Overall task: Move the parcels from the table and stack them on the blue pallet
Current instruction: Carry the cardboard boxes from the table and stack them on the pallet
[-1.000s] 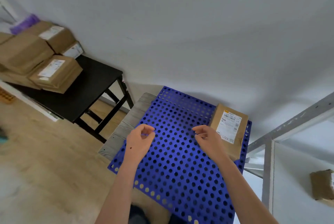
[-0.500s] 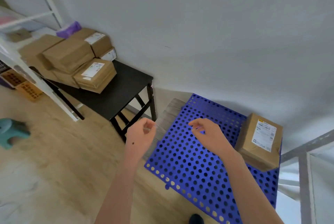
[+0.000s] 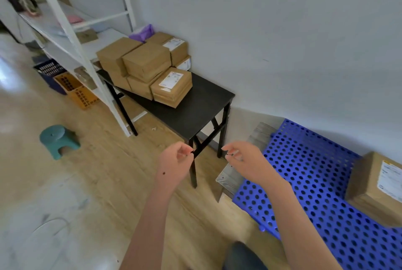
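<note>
Several brown cardboard parcels (image 3: pixel 150 69) are piled on the left half of a black table (image 3: pixel 195 110) against the wall; the nearest one (image 3: pixel 171 88) carries a white label. The blue perforated pallet (image 3: pixel 309 178) lies on the floor at the right, with one labelled parcel (image 3: pixel 376 184) on its far right corner. My left hand (image 3: pixel 174 163) and my right hand (image 3: pixel 243 161) hang in the air in front of the table's near corner, fingers loosely curled, both holding nothing.
A white metal shelf rack (image 3: pixel 71 36) stands left of the table, with orange (image 3: pixel 76 91) and dark blue crates (image 3: pixel 50 71) under it. A teal stool (image 3: pixel 58 141) sits on the wooden floor. A grey wooden board (image 3: pixel 235 174) lies under the pallet's left edge.
The view has swung left from the pallet toward the table. Both hands have left the pallet and now hang in front of the table's corner, still holding nothing.
</note>
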